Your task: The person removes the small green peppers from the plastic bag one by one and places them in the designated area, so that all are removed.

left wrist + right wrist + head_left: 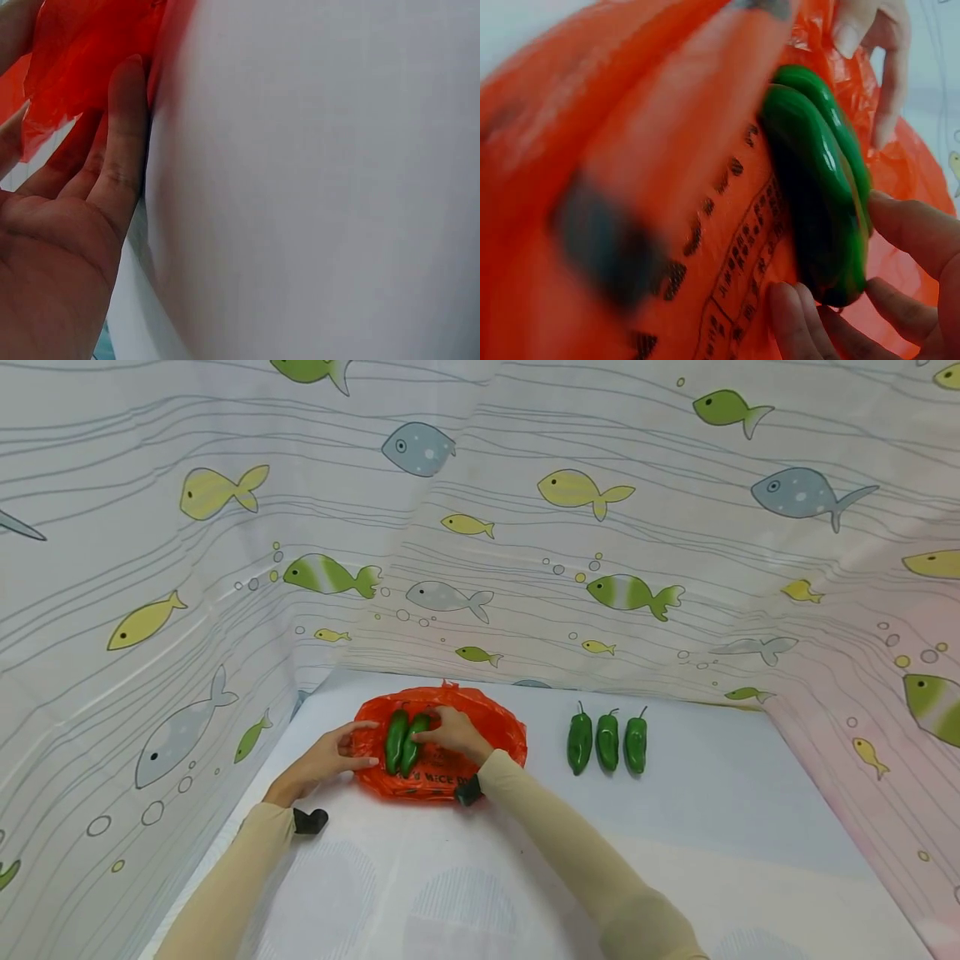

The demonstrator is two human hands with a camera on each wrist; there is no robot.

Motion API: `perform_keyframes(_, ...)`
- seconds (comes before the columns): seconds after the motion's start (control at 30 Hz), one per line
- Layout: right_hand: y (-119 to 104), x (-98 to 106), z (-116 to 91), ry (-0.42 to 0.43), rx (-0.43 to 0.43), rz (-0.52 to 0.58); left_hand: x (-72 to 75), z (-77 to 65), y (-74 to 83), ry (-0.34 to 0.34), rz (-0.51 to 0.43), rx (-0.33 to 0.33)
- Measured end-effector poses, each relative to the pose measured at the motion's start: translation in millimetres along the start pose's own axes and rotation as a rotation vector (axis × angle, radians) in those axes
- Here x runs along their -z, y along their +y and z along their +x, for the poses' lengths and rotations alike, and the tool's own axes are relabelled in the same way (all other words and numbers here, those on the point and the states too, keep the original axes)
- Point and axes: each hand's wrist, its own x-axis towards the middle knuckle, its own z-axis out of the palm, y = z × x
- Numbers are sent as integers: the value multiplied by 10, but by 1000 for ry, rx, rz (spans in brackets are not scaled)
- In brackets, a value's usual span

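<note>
A red plastic bag (491, 718) lies spread on the table with black print on its inner side. Two glossy green peppers (397, 743) rest side by side on it. My right hand (455, 735) holds the right-hand pepper (810, 150) near its stem end, thumb and fingertips around it. At the bag's left edge my left hand (327, 756) holds the plastic, with some fingers over the rim and others behind the red film. In the left wrist view, straight fingers (124, 142) of that hand lie partly behind the film.
Three more green peppers (607, 741) lie in a row to the right of the bag, stems pointing away. Fish-printed sheets (525, 552) hang as walls at the back and both sides of the white-covered table (712, 777). Each wrist carries a black camera mount (309, 821).
</note>
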Motion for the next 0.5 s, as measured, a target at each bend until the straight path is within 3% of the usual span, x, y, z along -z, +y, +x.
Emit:
perform_keyframes(0.3,9,-109,63,57,-1,-26,8,-13,3,-10,-17,-13)
perform_keyframes(0.5,25,-129,57,55,-11,45,9,-16,9,-6,-15,-9)
